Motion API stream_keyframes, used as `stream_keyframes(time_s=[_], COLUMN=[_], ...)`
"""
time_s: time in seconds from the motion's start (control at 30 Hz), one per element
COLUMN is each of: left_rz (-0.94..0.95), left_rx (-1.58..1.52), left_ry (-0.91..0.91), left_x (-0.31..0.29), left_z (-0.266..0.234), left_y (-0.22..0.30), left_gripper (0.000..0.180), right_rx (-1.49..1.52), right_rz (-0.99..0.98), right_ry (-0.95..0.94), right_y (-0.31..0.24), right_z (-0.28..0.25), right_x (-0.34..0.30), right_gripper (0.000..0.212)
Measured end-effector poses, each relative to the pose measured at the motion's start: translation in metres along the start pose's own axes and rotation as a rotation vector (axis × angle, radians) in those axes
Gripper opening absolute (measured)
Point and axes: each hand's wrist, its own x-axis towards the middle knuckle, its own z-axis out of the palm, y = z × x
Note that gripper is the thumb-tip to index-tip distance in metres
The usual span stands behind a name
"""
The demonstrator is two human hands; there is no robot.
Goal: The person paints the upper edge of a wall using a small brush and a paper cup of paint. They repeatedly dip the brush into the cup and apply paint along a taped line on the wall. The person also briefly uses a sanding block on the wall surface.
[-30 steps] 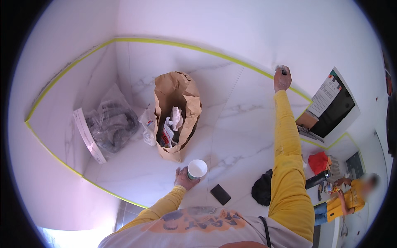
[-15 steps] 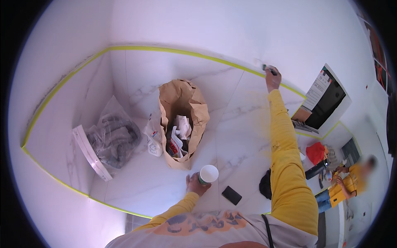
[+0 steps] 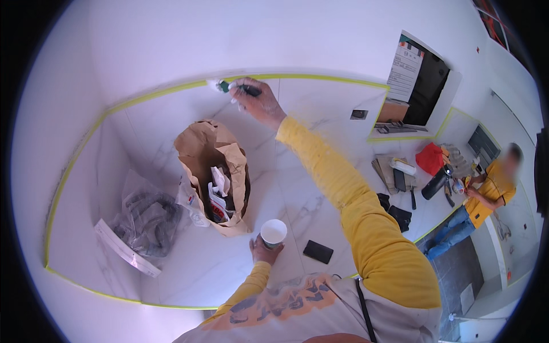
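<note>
Leftmost, clear plastic bag (image 3: 146, 220) on white marble floor (image 3: 320, 200); open brown paper sack (image 3: 214, 171) beside it; left hand (image 3: 264, 251) fingers wrapped round white cup (image 3: 274, 232), low, near sack; right hand (image 3: 256, 103) raised, fingers closed on small brush (image 3: 234, 87), tip at yellow-green tape line (image 3: 160, 91); black phone (image 3: 318, 251) on floor; seated person (image 3: 486, 194) far right.

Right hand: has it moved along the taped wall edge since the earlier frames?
Yes. The right hand, holding a brush, has shifted left along the yellow tape, from far right of the paper bag to nearly above it.
</note>
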Motion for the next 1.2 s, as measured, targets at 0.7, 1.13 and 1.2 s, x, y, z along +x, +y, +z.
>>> stream_keyframes(time_s=[0.7,1.13,1.2], left_rz=[-0.092,0.309,0.479], left_rx=[-1.047,-0.483,-0.446], left_ry=[-0.181,-0.2,-0.059], left_x=[0.003,-0.007,-0.002], left_z=[0.031,-0.091,-0.114], left_y=[0.005,0.03,0.029], left_gripper=[0.069,0.085,0.088], right_rx=[-0.344,-0.584,-0.724], right_rz=[0.375,0.237,0.144], right_ry=[0.153,-0.039,-0.072], right_y=[0.017,-0.093,-0.106], right_z=[-0.103,-0.025,-0.001], right_x=[-0.444,-0.3,-0.276], right_gripper=[0.024,0.023,0.02])
